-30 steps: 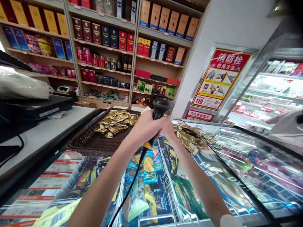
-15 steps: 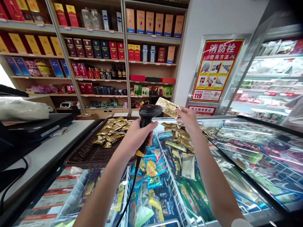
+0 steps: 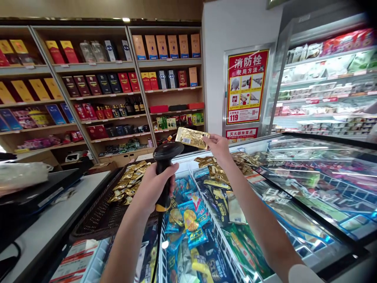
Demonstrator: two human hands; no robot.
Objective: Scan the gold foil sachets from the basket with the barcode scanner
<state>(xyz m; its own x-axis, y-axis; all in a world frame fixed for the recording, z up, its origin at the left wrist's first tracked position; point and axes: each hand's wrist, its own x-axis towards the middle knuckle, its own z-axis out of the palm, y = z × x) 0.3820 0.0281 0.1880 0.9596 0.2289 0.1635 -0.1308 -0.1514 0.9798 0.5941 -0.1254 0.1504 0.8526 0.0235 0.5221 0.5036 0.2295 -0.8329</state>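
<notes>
Gold packet (image 3: 193, 138) held up over the far edge of the freezer (image 3: 294, 199), barcode side in view; right hand (image 3: 217, 146) pinches its right end. Left hand (image 3: 156, 181) wrapped round the handle of a black scanner (image 3: 167, 150), head near the packet. Judged partway: similar packets (image 3: 128, 184) heaped in the basket (image 3: 97, 220) at the freezer's left edge, loose pile (image 3: 218, 173) near its far edge. Which heap is finished: cannot tell.

Head-worn view, facing forward and down, hands (image 3: 153, 184) near, shelves (image 3: 159, 90) beyond.
</notes>
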